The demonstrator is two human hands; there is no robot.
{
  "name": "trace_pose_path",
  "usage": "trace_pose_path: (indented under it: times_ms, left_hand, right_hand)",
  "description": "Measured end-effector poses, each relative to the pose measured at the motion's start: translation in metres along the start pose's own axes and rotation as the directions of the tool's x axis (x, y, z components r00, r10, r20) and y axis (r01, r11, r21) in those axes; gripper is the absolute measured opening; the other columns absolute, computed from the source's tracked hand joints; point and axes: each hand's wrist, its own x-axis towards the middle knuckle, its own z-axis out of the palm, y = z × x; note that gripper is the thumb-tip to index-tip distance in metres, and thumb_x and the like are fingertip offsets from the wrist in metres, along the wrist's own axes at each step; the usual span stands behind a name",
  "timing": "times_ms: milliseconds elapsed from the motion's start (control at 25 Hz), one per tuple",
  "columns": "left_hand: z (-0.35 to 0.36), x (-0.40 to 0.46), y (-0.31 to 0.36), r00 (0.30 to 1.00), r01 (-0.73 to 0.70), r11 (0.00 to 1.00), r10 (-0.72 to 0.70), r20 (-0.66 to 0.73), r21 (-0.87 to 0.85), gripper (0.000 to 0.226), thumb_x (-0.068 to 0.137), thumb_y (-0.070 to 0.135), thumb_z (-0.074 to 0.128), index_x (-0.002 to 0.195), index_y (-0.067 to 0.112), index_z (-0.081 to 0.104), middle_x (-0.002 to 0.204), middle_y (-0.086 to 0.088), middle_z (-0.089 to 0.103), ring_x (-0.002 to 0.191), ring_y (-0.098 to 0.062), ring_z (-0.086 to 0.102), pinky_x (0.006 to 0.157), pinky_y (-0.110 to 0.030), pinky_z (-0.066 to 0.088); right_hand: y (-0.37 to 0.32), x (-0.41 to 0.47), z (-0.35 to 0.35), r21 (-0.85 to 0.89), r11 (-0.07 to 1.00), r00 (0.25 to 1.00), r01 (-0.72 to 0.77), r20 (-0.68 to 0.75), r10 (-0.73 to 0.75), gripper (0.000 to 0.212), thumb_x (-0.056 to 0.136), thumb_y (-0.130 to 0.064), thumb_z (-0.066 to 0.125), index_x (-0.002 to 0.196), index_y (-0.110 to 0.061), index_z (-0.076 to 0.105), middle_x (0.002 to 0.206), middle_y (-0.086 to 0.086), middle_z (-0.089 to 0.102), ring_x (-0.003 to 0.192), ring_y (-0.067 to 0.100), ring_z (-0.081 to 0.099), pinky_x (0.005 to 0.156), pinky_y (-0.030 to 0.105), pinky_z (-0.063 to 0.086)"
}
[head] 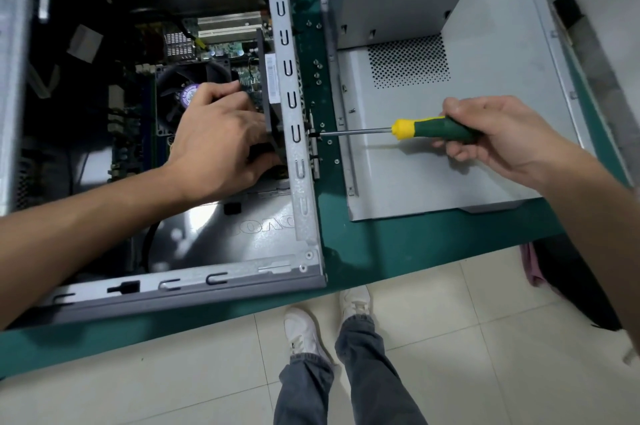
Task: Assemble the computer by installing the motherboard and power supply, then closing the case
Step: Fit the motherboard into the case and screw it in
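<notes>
So the left hand (221, 144) is reaching down inside the open computer case (298, 154), fingers curled around a black boxy part (268, 85) that sits tight against the inside of the case's back wall; can't really tell from here whether that's the power supply or a fan housing. Just past its knuckles there's the round cooler fan (180, 85) with a purple sticker, and the motherboard (228, 50) is lying flat in the case under and beyond that hand. The right hand (495, 133) is outside the case, wrapped around the green and yellow handle of a screwdriver (426, 129), held level, with the tip touching the outside of that same back wall, right opposite the left hand. Under the right hand lies the grey side panel (450, 154) flat on the green table (398, 244). A few loose screws (317, 69) sit on the table between the case and the panel, a bit beyond the screwdriver shaft.
</notes>
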Motion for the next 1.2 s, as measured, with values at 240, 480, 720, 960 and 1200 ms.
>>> trace_pose_path:
  times_ms: [240, 480, 720, 960, 1200]
  left_hand:
    - [0.0, -0.001, 0.001, 1.0, -0.011, 1.0, 0.011, 0.009, -0.027, 0.024, 0.081, 0.035, 0.059, 0.062, 0.024, 0.052, 0.063, 0.002, 0.058, 0.07, -0.028, 0.06, 0.091, -0.035, 0.031]
    - [-0.004, 0.001, 0.002, 0.999, -0.046, 0.996, 0.045, -0.007, -0.082, 0.023, 0.085, 0.047, 0.055, 0.068, 0.031, 0.057, 0.062, 0.006, 0.054, 0.069, -0.028, 0.06, 0.091, -0.037, 0.032]
    - [0.0, 0.001, 0.001, 0.999, -0.029, 0.996, 0.027, -0.022, -0.079, 0.031, 0.085, 0.047, 0.054, 0.069, 0.022, 0.063, 0.067, 0.003, 0.063, 0.07, -0.028, 0.061, 0.09, -0.038, 0.032]
    - [0.0, 0.0, 0.0, 1.0, -0.027, 0.998, 0.027, 0.01, -0.065, 0.032, 0.083, 0.049, 0.049, 0.066, 0.023, 0.059, 0.068, 0.0, 0.063, 0.074, -0.029, 0.061, 0.091, -0.037, 0.03]
    - [-0.004, 0.002, 0.001, 0.997, -0.081, 0.991, 0.08, -0.01, -0.109, 0.025, 0.084, 0.044, 0.048, 0.067, 0.035, 0.032, 0.061, 0.003, 0.054, 0.069, -0.029, 0.059, 0.089, -0.04, 0.033]
  right_hand:
    - [0.002, -0.007, -0.005, -0.102, 0.994, 0.997, -0.045, 0.051, 0.051, 0.041, 0.08, -0.05, 0.065, 0.075, -0.01, 0.075, 0.068, 0.015, 0.067, 0.045, 0.015, 0.049, 0.041, 0.02, 0.041]
    - [0.019, -0.024, 0.015, 0.077, 0.989, 0.966, -0.124, 0.238, 0.103, 0.03, 0.08, -0.02, 0.073, 0.103, -0.006, 0.061, 0.094, 0.016, 0.072, 0.068, 0.022, 0.066, 0.065, 0.03, 0.056]
    - [0.003, 0.003, 0.071, 0.011, 0.999, 0.982, 0.047, 0.183, -0.048, 0.011, 0.084, -0.017, 0.071, 0.087, -0.017, 0.061, 0.07, 0.002, 0.058, 0.063, 0.017, 0.056, 0.058, 0.029, 0.05]
    - [0.007, 0.033, 0.097, -0.512, 0.837, 0.914, 0.192, -0.217, -0.343, 0.023, 0.081, -0.013, 0.075, 0.095, -0.017, 0.057, 0.087, -0.012, 0.067, 0.077, 0.007, 0.065, 0.081, 0.032, 0.056]
    - [0.012, 0.044, 0.104, -0.562, 0.804, 0.88, 0.192, -0.264, -0.395, 0.029, 0.079, -0.015, 0.077, 0.099, -0.014, 0.056, 0.088, -0.013, 0.07, 0.081, 0.012, 0.066, 0.083, 0.039, 0.055]
